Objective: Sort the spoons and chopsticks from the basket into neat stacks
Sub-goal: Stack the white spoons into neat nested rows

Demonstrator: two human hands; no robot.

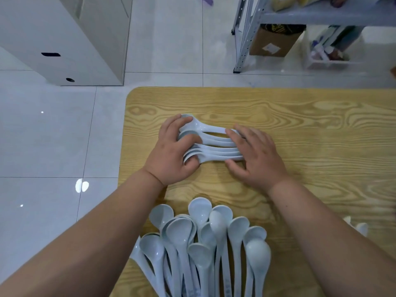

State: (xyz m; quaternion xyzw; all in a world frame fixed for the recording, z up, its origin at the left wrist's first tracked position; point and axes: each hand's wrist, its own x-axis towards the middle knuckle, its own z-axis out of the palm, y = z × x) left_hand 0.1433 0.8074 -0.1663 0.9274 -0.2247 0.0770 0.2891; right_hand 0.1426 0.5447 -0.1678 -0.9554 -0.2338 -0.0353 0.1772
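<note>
Squeezing from both ends, the left hand (173, 153) curls around the bowls and the right hand (255, 155) presses flat on the handles of the white soup spoons (214, 146) bunched on the counter (321, 136). These look light, rigid, slick; grip bowls. Unsorted spoons (205, 243) lie nearer.

Wood-grain tabletop (300, 125), seen from above. Row of pale blue-white spoons (214, 144) lying on their sides across the middle, bowls left, handles right. Left hand (171, 155) cups the bowl ends, fingers (184, 121) curled over them. Right hand (257, 159) presses on the handle ends, palm down, fingers spread. Loose pile of spoons (203, 243) at the near edge between the forearms, bowls pointing away, overlapping. Two more spoon tips (360, 228) beside the right forearm. Tiled floor (64, 136), white cabinet (75, 39), metal shelf (278, 18) with a cardboard box (276, 39) beyond.
</note>
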